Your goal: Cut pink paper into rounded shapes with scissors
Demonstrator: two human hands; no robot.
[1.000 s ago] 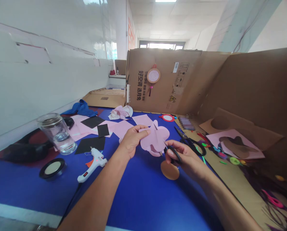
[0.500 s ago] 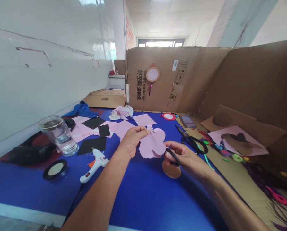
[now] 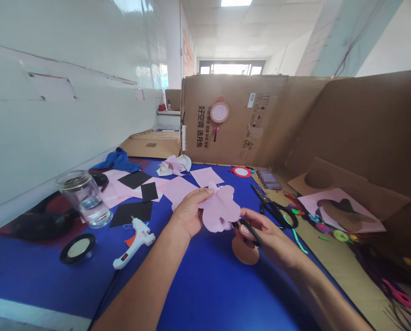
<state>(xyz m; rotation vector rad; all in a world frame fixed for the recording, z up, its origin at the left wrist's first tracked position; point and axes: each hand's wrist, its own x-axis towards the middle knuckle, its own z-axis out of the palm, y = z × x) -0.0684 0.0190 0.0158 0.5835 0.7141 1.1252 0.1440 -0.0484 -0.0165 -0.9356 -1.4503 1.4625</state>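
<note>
My left hand pinches a pink flower-shaped paper cutout by its left edge, holding it above the blue table. Fingers of my right hand are closed round the black handles of a small pair of scissors. The scissors meet the flower's lower right edge, and their blades are mostly hidden by the paper. Below the scissors, a round brown cardboard disc lies on the table.
On the left are a white glue gun, a black tape roll and a glass jar of water. Behind lie pink sheets and black squares. Larger black scissors rest at right, before cardboard walls.
The flower cutout has turned and tilted slightly in my left hand. My right hand and the scissors have shifted a little, staying at the paper's edge. The whole view has moved slightly.
</note>
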